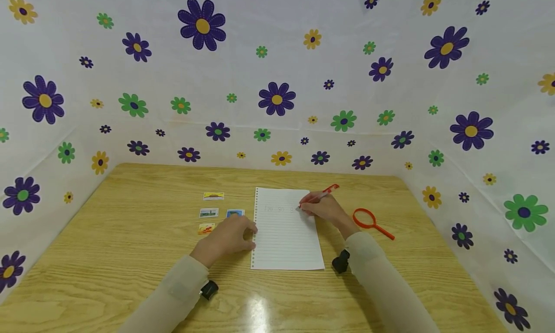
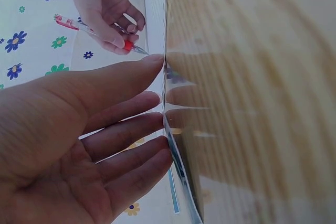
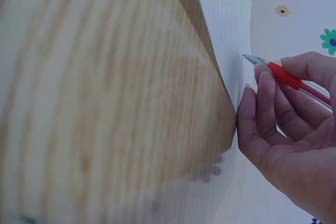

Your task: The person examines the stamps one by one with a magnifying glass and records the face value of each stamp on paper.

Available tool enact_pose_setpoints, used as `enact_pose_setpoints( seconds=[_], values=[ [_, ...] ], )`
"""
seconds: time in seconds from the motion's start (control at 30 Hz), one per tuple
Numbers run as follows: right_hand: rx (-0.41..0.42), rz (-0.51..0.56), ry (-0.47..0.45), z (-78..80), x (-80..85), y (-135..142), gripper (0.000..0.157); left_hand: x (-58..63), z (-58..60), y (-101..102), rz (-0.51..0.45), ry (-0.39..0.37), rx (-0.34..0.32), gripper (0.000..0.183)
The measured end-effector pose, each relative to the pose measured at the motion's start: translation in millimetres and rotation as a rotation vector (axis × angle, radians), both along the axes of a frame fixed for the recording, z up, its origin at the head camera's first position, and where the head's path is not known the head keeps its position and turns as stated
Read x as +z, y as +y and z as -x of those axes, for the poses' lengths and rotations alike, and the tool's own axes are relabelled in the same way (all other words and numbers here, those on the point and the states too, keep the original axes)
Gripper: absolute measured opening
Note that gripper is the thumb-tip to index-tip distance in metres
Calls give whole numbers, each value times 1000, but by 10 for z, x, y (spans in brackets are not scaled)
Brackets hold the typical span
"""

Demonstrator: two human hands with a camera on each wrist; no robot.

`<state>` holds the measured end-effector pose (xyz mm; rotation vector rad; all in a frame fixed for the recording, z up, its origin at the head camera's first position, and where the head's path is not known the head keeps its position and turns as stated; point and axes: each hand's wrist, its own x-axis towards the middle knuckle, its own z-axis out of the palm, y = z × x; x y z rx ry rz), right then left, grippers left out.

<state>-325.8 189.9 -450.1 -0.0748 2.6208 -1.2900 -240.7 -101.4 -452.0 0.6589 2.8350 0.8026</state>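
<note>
A lined sheet of paper (image 1: 286,241) with a punched left edge lies on the table, faint handwriting along an upper line. My right hand (image 1: 326,210) pinches a red pen (image 1: 331,189) between thumb and fingers, its tip at the sheet's upper right. In the right wrist view the pen (image 3: 286,76) shows a red grip and metal tip. My left hand (image 1: 227,236) rests at the sheet's left edge, thumb and fingers spread and gripping nothing. Its fingers partly hide a blue picture card (image 1: 235,212). In the left wrist view, fingertips (image 2: 152,62) touch down beside the paper.
Left of the sheet lie more small picture cards: a yellow one (image 1: 214,196), a landscape one (image 1: 209,212) and an orange one (image 1: 206,228). A red magnifying glass (image 1: 385,233) lies right of my right hand. Flower-patterned sheeting (image 1: 243,82) encloses the wooden table (image 1: 143,217).
</note>
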Motion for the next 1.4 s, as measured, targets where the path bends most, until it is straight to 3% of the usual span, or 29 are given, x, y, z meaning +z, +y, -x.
enact_pose_setpoints(
  seconds=[0.3,0.73,1.0,1.17,1.4],
  values=[
    [12,-39,24,-2,2,-24,22,-3,4,-1,5,12,-5,33],
    [12,-6,12,-13,7,-12,21,13,-4,-4,7,6,-14,32],
    [62,20,20,-28,22,33,20,21,-2,4,6,2,-8,31],
    [138,-65,98,-52,83,87,16,25,-3,8,2,-7,-4,31],
    [246,-148,296,-94,173,164,15,44,-18,6,-2,-15,-1,32]
  ],
)
